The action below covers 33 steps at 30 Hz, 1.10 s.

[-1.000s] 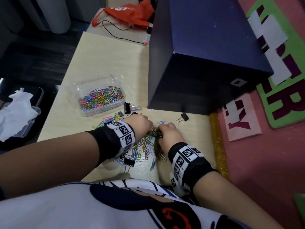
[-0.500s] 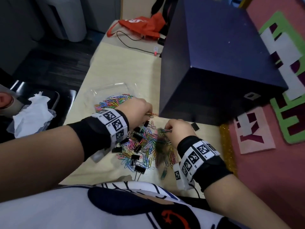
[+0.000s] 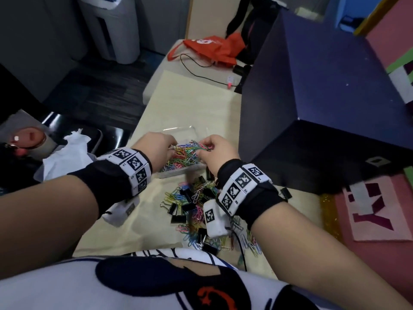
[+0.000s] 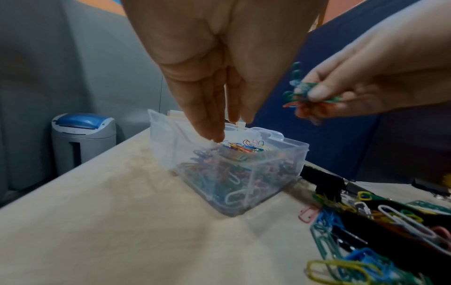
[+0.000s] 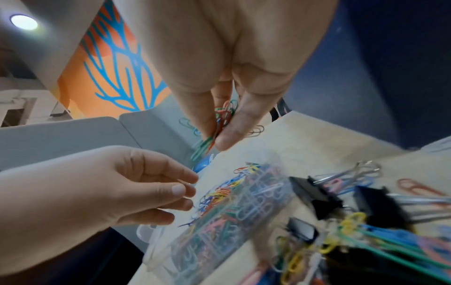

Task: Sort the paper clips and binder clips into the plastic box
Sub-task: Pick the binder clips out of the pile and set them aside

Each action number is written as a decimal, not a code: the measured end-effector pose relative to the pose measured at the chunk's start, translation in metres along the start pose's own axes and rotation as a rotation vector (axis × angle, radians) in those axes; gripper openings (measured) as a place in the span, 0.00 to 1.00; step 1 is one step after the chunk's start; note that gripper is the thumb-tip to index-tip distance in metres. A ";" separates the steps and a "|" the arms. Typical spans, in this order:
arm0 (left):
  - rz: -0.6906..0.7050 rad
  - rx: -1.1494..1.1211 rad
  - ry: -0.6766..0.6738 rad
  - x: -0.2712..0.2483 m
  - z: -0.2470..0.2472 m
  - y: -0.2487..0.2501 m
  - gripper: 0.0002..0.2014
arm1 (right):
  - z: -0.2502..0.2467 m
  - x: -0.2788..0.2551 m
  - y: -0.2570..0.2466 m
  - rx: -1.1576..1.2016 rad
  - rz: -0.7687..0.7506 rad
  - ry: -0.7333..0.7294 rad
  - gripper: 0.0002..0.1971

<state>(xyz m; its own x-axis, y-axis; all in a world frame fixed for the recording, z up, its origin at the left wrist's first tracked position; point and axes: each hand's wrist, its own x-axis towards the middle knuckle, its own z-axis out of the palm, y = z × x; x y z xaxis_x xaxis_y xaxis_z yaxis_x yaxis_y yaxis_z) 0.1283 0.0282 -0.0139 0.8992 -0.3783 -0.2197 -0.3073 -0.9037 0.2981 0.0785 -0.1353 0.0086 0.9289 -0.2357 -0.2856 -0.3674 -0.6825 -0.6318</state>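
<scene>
The plastic box (image 3: pixel 178 173) sits on the table (image 3: pixel 190 104), behind the loose clips (image 3: pixel 192 204).

Pale wood surface (image 3: pixel 196 101), dark carpet floor (image 3: pixel 96 95) to its left, grey-blue bin (image 4: pixel 83 138) by grey partition (image 4: pixel 73 57), orange wall mural (image 5: pixel 117 63), round ceiling light (image 5: pixel 23 22), pink wall (image 3: pixel 393 34) right.

Legible text was scarce. The pink felt panel (image 3: pixel 366 229) carried one clear maroon letter, "Y"; its neighbours were cut off. The wristband (image 3: pixel 131 162) behind my left hand (image 3: pixel 156 146) and the wristband (image 3: pixel 241 186) behind my right hand (image 3: pixel 214 148) bore black-and-white square code tags, with small print too fine to read. White print on the orange bag (image 3: pixel 212 48) and the diamond label (image 3: pixel 377 161) on the dark blue box were unreadable.
</scene>
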 end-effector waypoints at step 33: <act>0.977 0.606 -0.511 -0.085 0.069 0.118 0.18 | -0.047 -0.144 0.164 -0.796 0.674 -0.504 0.13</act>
<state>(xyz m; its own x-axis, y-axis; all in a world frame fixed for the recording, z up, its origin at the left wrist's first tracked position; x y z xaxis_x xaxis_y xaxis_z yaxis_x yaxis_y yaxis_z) -0.0061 -0.0603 -0.0244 0.0345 -0.8521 -0.5223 -0.9907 -0.0981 0.0946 -0.1133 -0.2452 -0.0201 0.3659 -0.5374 -0.7598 -0.4816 -0.8079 0.3396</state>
